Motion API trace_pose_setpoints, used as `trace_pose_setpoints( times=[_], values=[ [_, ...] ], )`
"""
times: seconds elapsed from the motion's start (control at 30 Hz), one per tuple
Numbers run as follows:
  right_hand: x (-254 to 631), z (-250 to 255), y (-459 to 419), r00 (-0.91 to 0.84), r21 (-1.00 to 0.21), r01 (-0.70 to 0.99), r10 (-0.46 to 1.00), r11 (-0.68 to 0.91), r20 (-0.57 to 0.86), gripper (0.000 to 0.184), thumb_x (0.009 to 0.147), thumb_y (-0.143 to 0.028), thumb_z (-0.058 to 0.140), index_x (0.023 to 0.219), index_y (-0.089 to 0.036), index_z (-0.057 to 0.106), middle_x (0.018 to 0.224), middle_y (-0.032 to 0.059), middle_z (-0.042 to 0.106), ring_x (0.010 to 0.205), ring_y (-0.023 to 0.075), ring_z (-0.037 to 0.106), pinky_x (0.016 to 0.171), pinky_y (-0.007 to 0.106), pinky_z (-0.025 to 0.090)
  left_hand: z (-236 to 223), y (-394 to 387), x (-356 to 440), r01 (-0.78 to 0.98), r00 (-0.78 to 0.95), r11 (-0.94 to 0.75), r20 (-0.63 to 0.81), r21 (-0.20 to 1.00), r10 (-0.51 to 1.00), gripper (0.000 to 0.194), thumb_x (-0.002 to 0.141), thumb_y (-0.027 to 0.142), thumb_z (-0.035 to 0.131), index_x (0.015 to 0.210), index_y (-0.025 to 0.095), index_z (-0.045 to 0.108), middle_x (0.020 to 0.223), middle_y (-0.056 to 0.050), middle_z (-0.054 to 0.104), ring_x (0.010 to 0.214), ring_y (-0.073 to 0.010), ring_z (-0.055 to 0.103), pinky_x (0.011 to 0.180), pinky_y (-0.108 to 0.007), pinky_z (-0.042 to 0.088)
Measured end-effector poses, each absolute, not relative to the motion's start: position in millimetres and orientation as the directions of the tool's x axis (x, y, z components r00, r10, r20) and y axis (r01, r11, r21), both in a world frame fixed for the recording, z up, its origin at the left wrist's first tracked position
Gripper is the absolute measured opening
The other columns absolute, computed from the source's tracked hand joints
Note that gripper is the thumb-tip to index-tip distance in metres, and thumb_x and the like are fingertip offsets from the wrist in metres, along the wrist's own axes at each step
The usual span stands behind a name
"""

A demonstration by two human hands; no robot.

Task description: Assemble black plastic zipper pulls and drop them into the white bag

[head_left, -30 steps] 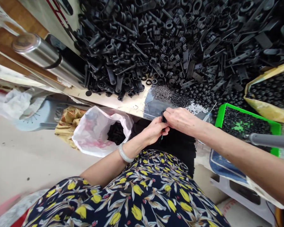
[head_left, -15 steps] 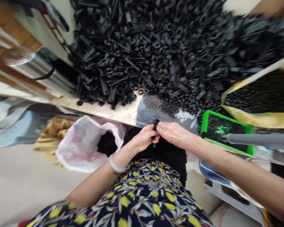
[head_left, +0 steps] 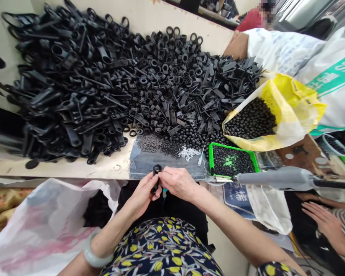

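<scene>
Two forearms [head_left: 227, 222] slant inward, meeting at the near edge of the grey mat [head_left: 145, 165] — and there's the black part [head_left: 155, 187], upright between the hands! The left hand [head_left: 145, 191] grips it, thumb up top, fingers curled beneath. The right hand [head_left: 178, 183] leans across, knuckles up, fingertips bunched at its ringed end — what they're pinching, I can't tell.

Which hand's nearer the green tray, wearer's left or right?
Right. The right hand is left of the green tray and closer to the wearer; the left hand, holding a black part, is farther left.
</scene>
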State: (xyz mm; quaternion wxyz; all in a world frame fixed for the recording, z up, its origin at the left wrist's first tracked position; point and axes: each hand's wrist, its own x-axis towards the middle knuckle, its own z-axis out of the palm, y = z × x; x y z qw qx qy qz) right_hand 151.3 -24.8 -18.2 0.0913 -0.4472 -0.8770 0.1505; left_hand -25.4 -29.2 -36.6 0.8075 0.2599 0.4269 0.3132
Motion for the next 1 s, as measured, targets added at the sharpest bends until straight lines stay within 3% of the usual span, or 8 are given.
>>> trace_pose_setpoints(
  times=[0.07, 0.23, 0.37, 0.53, 0.73, 0.9, 1.0],
  values=[
    [153.5, -19.8, -25.2, -0.564, -0.411, 0.741, 0.824, 0.532, 0.049, 0.02, 0.105, -0.018, 0.051, 0.096, -0.015, 0.069, 0.091, 0.005, 0.069, 0.08, 0.0154, 0.065, 0.07, 0.025, 0.046, -37.0, -29.5, -22.1, -0.283, 0.428, 0.653, -0.517, 0.702, 0.741, 0.047, 0.08, 0.055, 0.083, 0.091, 0.017, 0.059, 0.063, 0.006, 0.051, 0.049, -0.0057, 0.041, 0.045, -0.017, 0.027],
    [164.7, -20.4, -24.7, -0.436, -0.707, 0.608, 0.896, 0.36, 0.081, 0.022, 0.107, -0.02, 0.053, 0.108, -0.02, 0.075, 0.093, 0.0027, 0.073, 0.083, 0.0123, 0.069, 0.08, 0.023, 0.05, -38.8, -28.6, -18.4, -0.275, 0.444, 0.639, -0.494, 0.719, 0.747, 0.041, 0.084, 0.05, 0.078, 0.09, 0.016, 0.057, 0.072, 0.002, 0.06, 0.049, -0.0049, 0.042, 0.045, -0.018, 0.023],
    [170.9, -20.4, -25.7, -0.363, -0.773, 0.575, 0.93, 0.268, 0.053, 0.023, 0.106, -0.025, 0.055, 0.113, -0.021, 0.076, 0.095, 0.0043, 0.075, 0.084, 0.0145, 0.07, 0.081, 0.026, 0.053, -39.4, -28.2, -18.2, -0.269, 0.439, 0.663, -0.524, 0.699, 0.73, 0.039, 0.085, 0.048, 0.076, 0.099, 0.016, 0.057, 0.073, 0.001, 0.063, 0.048, -0.0051, 0.043, 0.046, -0.018, 0.024],
    [173.5, -21.2, -27.0, -0.313, -0.774, 0.595, 0.95, 0.215, 0.023, 0.022, 0.105, -0.028, 0.056, 0.111, -0.022, 0.076, 0.095, 0.0051, 0.076, 0.083, 0.0166, 0.071, 0.078, 0.028, 0.053, -40.6, -29.0, -18.6, -0.243, 0.441, 0.656, -0.521, 0.715, 0.731, 0.039, 0.088, 0.05, 0.072, 0.104, 0.017, 0.057, 0.075, 0.001, 0.063, 0.049, -0.0052, 0.043, 0.047, -0.019, 0.024],
    [171.7, -24.0, -23.1, -0.372, -0.725, 0.627, 0.927, 0.285, 0.043, 0.019, 0.105, -0.026, 0.056, 0.105, -0.021, 0.075, 0.096, 0.0032, 0.075, 0.084, 0.0144, 0.07, 0.077, 0.025, 0.05, -40.9, -28.5, -17.9, -0.203, 0.45, 0.642, -0.512, 0.739, 0.732, 0.036, 0.091, 0.05, 0.067, 0.1, 0.017, 0.054, 0.074, 0.002, 0.061, 0.05, -0.0053, 0.042, 0.046, -0.018, 0.024],
    [169.3, -26.9, -19.4, -0.43, -0.652, 0.663, 0.9, 0.366, 0.068, 0.017, 0.105, -0.024, 0.056, 0.103, -0.021, 0.073, 0.097, 0.0022, 0.074, 0.083, 0.0128, 0.069, 0.074, 0.023, 0.047, -33.6, -26.1, -17.6, -0.167, 0.45, 0.645, -0.525, 0.746, 0.723, 0.026, 0.092, 0.041, 0.062, 0.1, 0.018, 0.053, 0.074, 0.003, 0.058, 0.051, -0.0057, 0.043, 0.046, -0.019, 0.024],
    [167.5, -28.6, -17.2, -0.473, -0.551, 0.703, 0.874, 0.449, 0.109, 0.017, 0.105, -0.022, 0.056, 0.1, -0.02, 0.071, 0.092, 0.0016, 0.072, 0.078, 0.0124, 0.067, 0.072, 0.023, 0.045, -30.1, -24.6, -19.0, -0.145, 0.47, 0.662, -0.538, 0.735, 0.7, 0.018, 0.089, 0.031, 0.061, 0.097, 0.018, 0.053, 0.074, 0.003, 0.058, 0.053, -0.006, 0.045, 0.048, -0.019, 0.027]
  ],
)
